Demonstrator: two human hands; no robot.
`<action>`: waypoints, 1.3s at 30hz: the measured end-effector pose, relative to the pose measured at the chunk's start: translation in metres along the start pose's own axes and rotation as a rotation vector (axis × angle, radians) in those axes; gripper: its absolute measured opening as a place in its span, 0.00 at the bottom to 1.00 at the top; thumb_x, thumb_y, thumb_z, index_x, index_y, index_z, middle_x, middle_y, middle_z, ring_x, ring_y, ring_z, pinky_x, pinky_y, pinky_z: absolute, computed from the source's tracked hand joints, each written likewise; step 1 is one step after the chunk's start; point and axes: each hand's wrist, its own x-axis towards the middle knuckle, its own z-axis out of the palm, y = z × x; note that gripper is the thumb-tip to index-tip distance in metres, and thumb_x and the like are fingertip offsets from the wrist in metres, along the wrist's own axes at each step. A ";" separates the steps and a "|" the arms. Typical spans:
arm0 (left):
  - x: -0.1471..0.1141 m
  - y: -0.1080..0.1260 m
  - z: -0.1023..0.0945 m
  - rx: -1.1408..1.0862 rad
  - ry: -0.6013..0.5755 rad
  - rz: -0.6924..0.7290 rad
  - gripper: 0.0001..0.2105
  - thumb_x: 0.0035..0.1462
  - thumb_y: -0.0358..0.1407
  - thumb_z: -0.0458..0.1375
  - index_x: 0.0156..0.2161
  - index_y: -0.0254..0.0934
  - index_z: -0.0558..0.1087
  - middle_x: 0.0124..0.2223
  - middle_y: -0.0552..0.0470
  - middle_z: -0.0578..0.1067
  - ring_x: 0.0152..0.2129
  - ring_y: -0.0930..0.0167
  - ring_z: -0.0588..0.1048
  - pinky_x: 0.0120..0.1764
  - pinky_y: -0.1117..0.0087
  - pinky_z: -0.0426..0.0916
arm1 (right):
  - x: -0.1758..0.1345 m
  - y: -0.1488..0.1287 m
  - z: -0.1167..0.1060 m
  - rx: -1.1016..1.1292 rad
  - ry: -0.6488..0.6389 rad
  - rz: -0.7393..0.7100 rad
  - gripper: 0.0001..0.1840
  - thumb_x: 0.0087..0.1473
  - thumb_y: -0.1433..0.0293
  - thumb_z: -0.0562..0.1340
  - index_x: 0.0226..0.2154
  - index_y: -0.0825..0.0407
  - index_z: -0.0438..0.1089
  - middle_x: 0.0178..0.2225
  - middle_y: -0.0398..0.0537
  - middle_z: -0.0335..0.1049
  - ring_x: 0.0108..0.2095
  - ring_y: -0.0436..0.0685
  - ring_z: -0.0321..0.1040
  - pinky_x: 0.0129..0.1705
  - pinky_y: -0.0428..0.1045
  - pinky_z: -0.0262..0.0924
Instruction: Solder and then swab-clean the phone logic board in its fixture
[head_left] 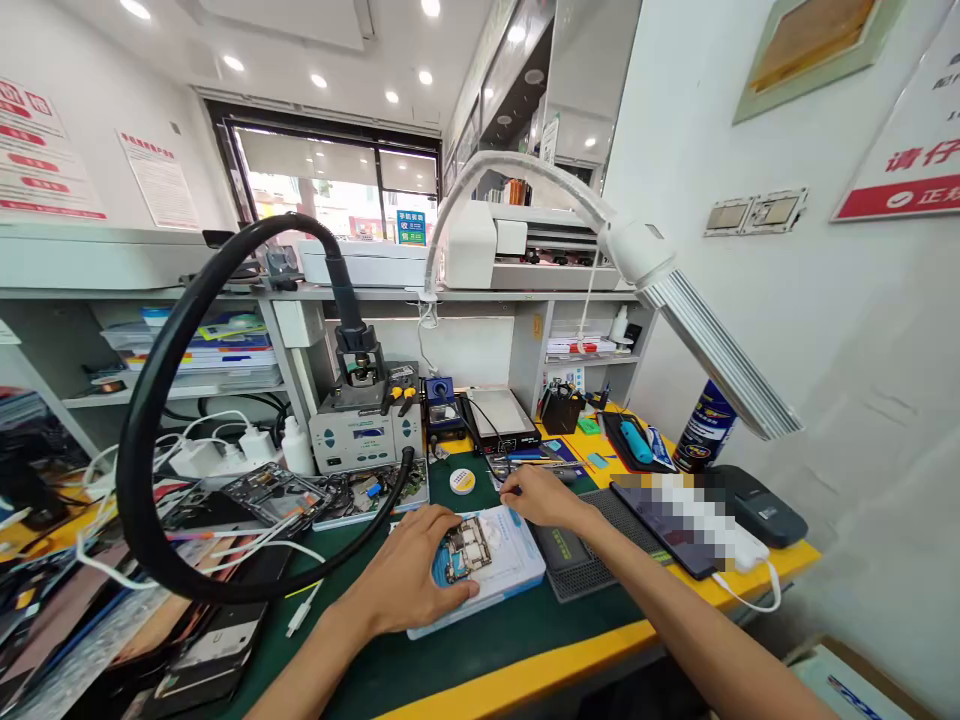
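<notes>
A phone circuit board (470, 548) with metal shields lies on a blue piece on top of a white and pale-blue flat box (512, 560). My left hand (409, 570) curls round the board's left side, thumb at the near edge and fingers at the far edge. Just beyond the box's far right corner, my right hand (541, 495) has its fingertips pinched together; whatever is between them is too small to make out. A dark cable passes close to those fingertips. Near the box's far side sits a small round white tin with a yellow rim (463, 481).
A black hose (139, 430) from the grey rework station (367, 435) loops over the left side. Phone parts (217, 640) are piled at left. A lamp (720, 350) overhangs the right, above a spray can (705, 428). A dark tablet-like slab (660, 525) lies at right.
</notes>
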 end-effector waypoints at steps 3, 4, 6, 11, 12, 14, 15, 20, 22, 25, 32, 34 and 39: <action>-0.008 0.002 0.001 -0.037 0.007 -0.018 0.32 0.53 0.55 0.60 0.59 0.41 0.67 0.60 0.43 0.68 0.57 0.56 0.68 0.60 0.54 0.65 | 0.021 -0.005 -0.002 -0.033 -0.140 0.022 0.11 0.49 0.68 0.64 0.31 0.53 0.82 0.32 0.49 0.79 0.33 0.56 0.72 0.30 0.45 0.54; -0.009 0.003 0.000 -0.046 0.009 -0.023 0.31 0.53 0.54 0.60 0.59 0.41 0.67 0.60 0.42 0.69 0.57 0.56 0.68 0.60 0.54 0.65 | 0.028 -0.006 -0.002 -0.040 -0.182 0.034 0.11 0.46 0.67 0.66 0.32 0.53 0.82 0.31 0.49 0.79 0.31 0.55 0.72 0.28 0.45 0.54; -0.010 0.004 -0.002 -0.058 0.004 -0.024 0.30 0.54 0.53 0.60 0.58 0.41 0.68 0.59 0.42 0.69 0.56 0.56 0.69 0.59 0.54 0.66 | 0.039 -0.008 -0.002 -0.049 -0.240 0.057 0.12 0.43 0.66 0.68 0.32 0.54 0.82 0.30 0.48 0.79 0.28 0.54 0.70 0.26 0.44 0.53; -0.009 0.003 -0.005 -0.073 -0.029 -0.057 0.30 0.56 0.55 0.56 0.59 0.42 0.68 0.61 0.42 0.69 0.59 0.54 0.67 0.61 0.50 0.64 | 0.050 -0.006 0.006 -0.032 -0.228 0.034 0.10 0.37 0.70 0.71 0.28 0.54 0.81 0.27 0.45 0.76 0.27 0.51 0.66 0.27 0.43 0.51; -0.009 0.001 -0.005 -0.072 -0.038 -0.068 0.31 0.55 0.57 0.56 0.60 0.42 0.68 0.62 0.42 0.69 0.60 0.53 0.66 0.62 0.50 0.63 | 0.049 -0.006 0.007 -0.014 -0.211 0.016 0.09 0.36 0.71 0.72 0.27 0.54 0.80 0.27 0.44 0.75 0.27 0.50 0.66 0.27 0.43 0.51; -0.009 -0.002 -0.003 -0.065 -0.062 -0.083 0.36 0.52 0.61 0.57 0.60 0.42 0.67 0.63 0.42 0.67 0.62 0.51 0.65 0.63 0.48 0.61 | 0.046 -0.004 0.006 0.042 -0.185 -0.022 0.08 0.37 0.71 0.72 0.26 0.54 0.79 0.25 0.42 0.73 0.26 0.49 0.64 0.27 0.43 0.51; -0.009 -0.004 -0.002 -0.059 -0.075 -0.088 0.38 0.50 0.62 0.58 0.61 0.42 0.67 0.64 0.42 0.66 0.63 0.51 0.63 0.64 0.48 0.60 | 0.044 -0.003 0.004 0.080 -0.175 -0.039 0.08 0.37 0.70 0.73 0.26 0.54 0.78 0.24 0.41 0.72 0.25 0.48 0.64 0.27 0.43 0.51; -0.009 -0.013 0.007 -0.041 -0.113 -0.115 0.44 0.44 0.61 0.63 0.65 0.45 0.63 0.67 0.44 0.63 0.65 0.51 0.60 0.66 0.49 0.58 | 0.032 -0.001 -0.009 0.350 -0.053 -0.107 0.16 0.45 0.62 0.71 0.33 0.56 0.75 0.26 0.42 0.71 0.26 0.47 0.63 0.26 0.42 0.53; -0.009 -0.018 0.012 -0.038 -0.102 -0.110 0.44 0.45 0.61 0.63 0.65 0.45 0.63 0.67 0.44 0.63 0.64 0.51 0.61 0.66 0.49 0.58 | 0.030 -0.003 -0.012 0.460 0.012 -0.120 0.18 0.49 0.58 0.68 0.36 0.56 0.73 0.28 0.43 0.72 0.26 0.47 0.63 0.26 0.42 0.56; -0.008 -0.022 0.015 -0.040 -0.077 -0.091 0.43 0.46 0.61 0.62 0.64 0.46 0.63 0.67 0.44 0.62 0.63 0.51 0.63 0.65 0.50 0.60 | 0.030 -0.010 -0.016 0.602 0.133 -0.138 0.19 0.52 0.57 0.66 0.38 0.55 0.69 0.32 0.46 0.74 0.28 0.47 0.67 0.29 0.43 0.60; -0.007 -0.016 0.003 -0.055 -0.059 -0.116 0.40 0.49 0.58 0.62 0.65 0.45 0.63 0.67 0.44 0.61 0.62 0.53 0.63 0.64 0.52 0.62 | 0.028 -0.038 -0.043 0.943 0.522 -0.285 0.15 0.51 0.61 0.69 0.37 0.54 0.71 0.31 0.48 0.77 0.34 0.54 0.76 0.39 0.48 0.69; -0.007 -0.014 -0.001 -0.069 -0.056 -0.125 0.40 0.49 0.56 0.63 0.64 0.45 0.63 0.66 0.44 0.62 0.62 0.53 0.63 0.64 0.53 0.62 | 0.025 -0.041 -0.046 0.931 0.518 -0.292 0.15 0.53 0.61 0.68 0.37 0.54 0.71 0.30 0.47 0.77 0.33 0.53 0.76 0.38 0.48 0.69; -0.005 -0.009 -0.008 -0.101 -0.092 -0.168 0.41 0.46 0.56 0.65 0.65 0.47 0.61 0.66 0.46 0.61 0.62 0.55 0.63 0.65 0.53 0.62 | 0.017 -0.032 -0.030 0.932 0.339 -0.287 0.15 0.53 0.60 0.68 0.39 0.54 0.72 0.28 0.43 0.73 0.27 0.50 0.74 0.32 0.46 0.67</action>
